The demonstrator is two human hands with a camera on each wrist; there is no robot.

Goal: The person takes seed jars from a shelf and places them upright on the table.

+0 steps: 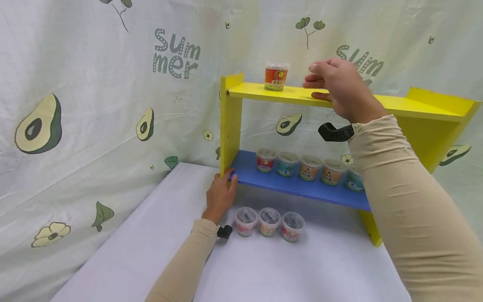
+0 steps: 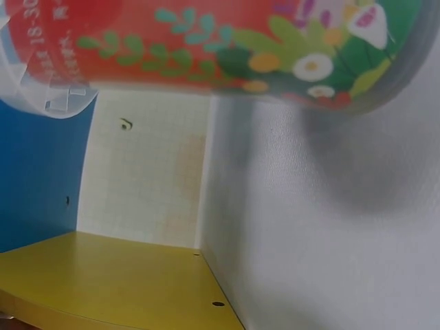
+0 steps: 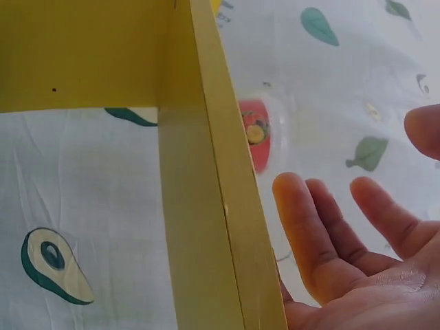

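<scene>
On the top yellow board of a small shelf (image 1: pixel 256 93) stands one lidded plastic cup with an orange-red label (image 1: pixel 275 78). My right hand (image 1: pixel 341 86) is raised just right of this cup, apart from it, with nothing between its fingers. In the right wrist view its fingers (image 3: pixel 295 220) are spread and slightly bent, beside the yellow board's edge. My left hand (image 1: pixel 220 195) grips the lower part of the shelf's left yellow side panel (image 1: pixel 229 126), thumb toward the blue board. A red flowered cup (image 2: pixel 206 48) looms close in the left wrist view.
Several labelled cups (image 1: pixel 311 167) line the blue lower board (image 1: pixel 271 180). In front of the shelf, three more cups (image 1: pixel 269 222) stand in a row on the white table (image 1: pixel 302 268). An avocado-print cloth (image 1: pixel 113 138) hangs behind.
</scene>
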